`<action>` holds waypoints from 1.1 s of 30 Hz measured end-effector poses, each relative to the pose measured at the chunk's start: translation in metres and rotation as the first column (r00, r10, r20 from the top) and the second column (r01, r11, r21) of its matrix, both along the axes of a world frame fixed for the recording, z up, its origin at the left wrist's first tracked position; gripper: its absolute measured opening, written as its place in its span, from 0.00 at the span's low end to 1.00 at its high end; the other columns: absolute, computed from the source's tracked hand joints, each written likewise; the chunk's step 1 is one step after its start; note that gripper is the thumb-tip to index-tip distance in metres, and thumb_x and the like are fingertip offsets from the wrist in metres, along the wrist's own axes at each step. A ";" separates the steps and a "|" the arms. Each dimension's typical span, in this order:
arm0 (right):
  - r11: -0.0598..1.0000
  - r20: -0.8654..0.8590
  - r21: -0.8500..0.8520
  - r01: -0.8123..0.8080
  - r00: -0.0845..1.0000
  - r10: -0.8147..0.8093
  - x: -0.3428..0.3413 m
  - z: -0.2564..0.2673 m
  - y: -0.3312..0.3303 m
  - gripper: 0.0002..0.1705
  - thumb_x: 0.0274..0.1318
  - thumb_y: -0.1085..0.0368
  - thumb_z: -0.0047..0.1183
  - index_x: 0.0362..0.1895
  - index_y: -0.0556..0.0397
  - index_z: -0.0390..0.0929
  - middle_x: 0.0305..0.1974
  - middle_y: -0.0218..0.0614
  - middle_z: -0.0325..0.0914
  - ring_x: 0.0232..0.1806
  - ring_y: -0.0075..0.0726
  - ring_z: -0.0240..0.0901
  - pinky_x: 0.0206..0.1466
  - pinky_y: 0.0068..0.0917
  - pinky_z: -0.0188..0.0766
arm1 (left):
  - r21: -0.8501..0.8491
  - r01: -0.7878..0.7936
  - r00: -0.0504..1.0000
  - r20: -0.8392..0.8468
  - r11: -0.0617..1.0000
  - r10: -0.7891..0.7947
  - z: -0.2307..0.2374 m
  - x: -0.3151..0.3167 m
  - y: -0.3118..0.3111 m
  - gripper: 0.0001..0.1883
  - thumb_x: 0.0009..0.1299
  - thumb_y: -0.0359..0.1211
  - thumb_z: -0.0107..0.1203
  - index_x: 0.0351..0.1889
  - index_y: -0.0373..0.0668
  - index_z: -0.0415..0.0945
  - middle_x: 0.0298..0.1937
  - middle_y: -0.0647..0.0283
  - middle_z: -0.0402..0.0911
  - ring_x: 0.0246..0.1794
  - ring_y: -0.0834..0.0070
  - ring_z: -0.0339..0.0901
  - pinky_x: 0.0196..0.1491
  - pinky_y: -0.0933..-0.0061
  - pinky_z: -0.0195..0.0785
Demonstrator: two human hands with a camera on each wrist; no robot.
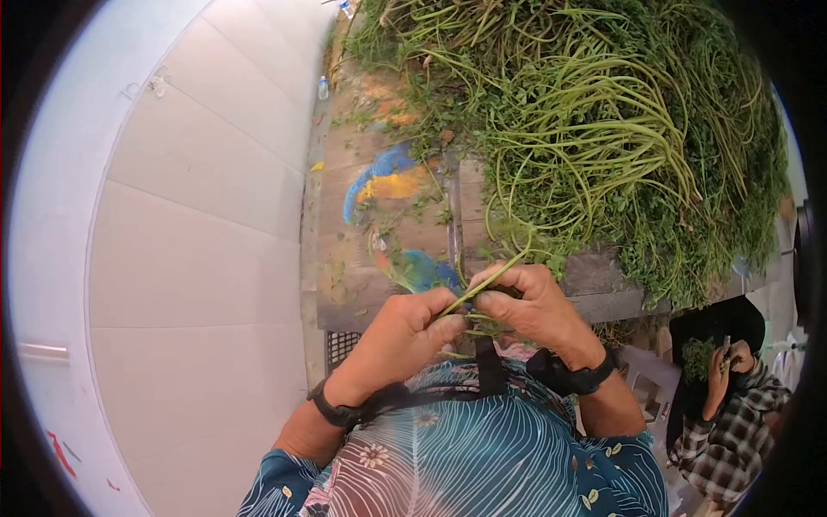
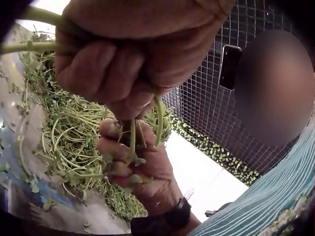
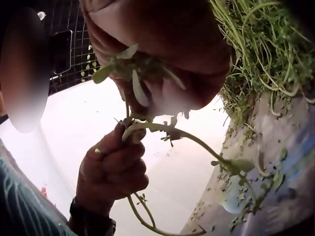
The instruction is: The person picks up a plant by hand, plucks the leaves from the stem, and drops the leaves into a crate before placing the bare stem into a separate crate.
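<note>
My left hand point(image 1: 409, 336) grips long green stems point(image 1: 487, 283) in front of my body, at the near edge of the table. Close beside it, my right hand point(image 1: 538, 306) pinches a leafy part of the same greens between thumb and fingers. From below, the left wrist view has stems running out of the curled left fingers point(image 2: 110, 69), with small leaves point(image 2: 138, 179) at the right hand's fingers. In the right wrist view, leaves point(image 3: 140, 73) poke out under the right hand, and a curved stem point(image 3: 197, 140) loops away from where the two hands meet.
A big heap of leafy greens point(image 1: 603, 129) covers the table's far right side. Leaf scraps lie over the painted wooden tabletop point(image 1: 413, 228). A small bottle point(image 1: 323, 88) stands at the left edge. At lower right, another person point(image 1: 732, 414) in a checked shirt handles greens.
</note>
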State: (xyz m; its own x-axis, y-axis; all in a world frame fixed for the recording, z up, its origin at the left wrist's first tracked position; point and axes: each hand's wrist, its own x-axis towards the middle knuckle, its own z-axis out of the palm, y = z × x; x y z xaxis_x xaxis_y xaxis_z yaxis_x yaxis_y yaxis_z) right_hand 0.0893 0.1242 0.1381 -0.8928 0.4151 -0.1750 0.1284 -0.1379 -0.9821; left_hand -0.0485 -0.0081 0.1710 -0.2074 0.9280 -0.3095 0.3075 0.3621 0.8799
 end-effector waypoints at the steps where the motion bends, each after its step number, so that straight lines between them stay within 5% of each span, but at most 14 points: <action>1: 1.000 -0.001 0.013 0.007 1.000 -0.007 0.000 0.000 -0.001 0.09 0.49 0.67 0.51 0.35 0.58 0.77 0.26 0.28 0.75 0.29 0.18 0.68 0.33 0.21 0.66 | 0.014 0.012 1.000 -0.015 1.000 -0.012 -0.001 0.000 0.000 0.07 0.64 0.31 0.49 0.32 0.36 0.69 0.20 0.61 0.69 0.21 0.78 0.66 0.28 0.74 0.63; 7: 0.966 0.024 0.157 0.203 0.977 -0.210 -0.005 -0.020 -0.002 0.09 0.49 0.67 0.46 0.33 0.57 0.76 0.24 0.27 0.73 0.24 0.18 0.65 0.28 0.20 0.63 | -0.027 -0.014 0.999 0.048 1.000 0.015 0.003 0.001 -0.001 0.08 0.67 0.32 0.44 0.32 0.36 0.68 0.19 0.63 0.67 0.21 0.78 0.66 0.28 0.74 0.62; 10: 0.946 0.055 -0.236 0.221 0.975 -0.214 0.006 -0.017 0.010 0.10 0.49 0.67 0.46 0.36 0.56 0.75 0.25 0.28 0.74 0.22 0.17 0.62 0.25 0.19 0.60 | -0.011 -0.030 0.999 0.021 0.999 0.030 0.004 -0.002 -0.002 0.09 0.68 0.33 0.43 0.31 0.36 0.68 0.18 0.65 0.65 0.21 0.80 0.65 0.28 0.75 0.62; 16: 0.893 0.090 -0.414 0.177 0.984 -0.153 0.013 -0.021 0.008 0.15 0.49 0.69 0.46 0.44 0.55 0.73 0.30 0.30 0.75 0.23 0.17 0.62 0.24 0.16 0.58 | -0.060 -0.057 0.977 0.202 0.997 0.068 0.005 -0.006 -0.006 0.12 0.70 0.36 0.43 0.29 0.37 0.67 0.18 0.72 0.62 0.20 0.85 0.59 0.24 0.80 0.56; 19: 0.794 0.100 -0.511 0.329 0.940 -0.326 0.017 -0.025 0.004 0.17 0.50 0.69 0.48 0.47 0.55 0.72 0.32 0.29 0.75 0.26 0.16 0.64 0.26 0.17 0.61 | -0.079 -0.081 0.949 0.300 0.994 0.101 0.008 -0.006 -0.010 0.14 0.71 0.38 0.42 0.28 0.39 0.67 0.18 0.76 0.61 0.20 0.89 0.56 0.22 0.84 0.51; 25: 0.988 -0.067 -0.024 0.153 0.986 -0.154 0.007 -0.022 -0.006 0.16 0.52 0.64 0.52 0.46 0.55 0.75 0.33 0.29 0.74 0.35 0.21 0.70 0.39 0.22 0.67 | -0.100 -0.089 0.918 0.377 0.991 0.121 0.010 0.002 -0.010 0.15 0.72 0.39 0.42 0.27 0.41 0.67 0.19 0.78 0.61 0.19 0.92 0.53 0.21 0.86 0.46; 31: 0.997 0.108 0.017 0.071 0.992 -0.072 0.007 -0.020 -0.008 0.15 0.51 0.64 0.52 0.43 0.57 0.75 0.32 0.27 0.73 0.33 0.21 0.68 0.38 0.20 0.66 | -0.109 -0.105 0.926 0.352 0.988 0.137 0.009 0.001 -0.016 0.14 0.71 0.39 0.43 0.27 0.41 0.67 0.18 0.78 0.61 0.19 0.91 0.53 0.21 0.86 0.46; 33: 0.946 0.079 -0.316 0.064 0.996 -0.041 0.014 -0.026 -0.002 0.14 0.51 0.63 0.54 0.42 0.55 0.73 0.31 0.25 0.72 0.33 0.19 0.66 0.34 0.21 0.65 | -0.089 -0.113 0.931 0.338 0.990 0.137 0.008 0.000 -0.018 0.14 0.71 0.38 0.43 0.27 0.41 0.67 0.18 0.78 0.61 0.18 0.91 0.53 0.20 0.86 0.46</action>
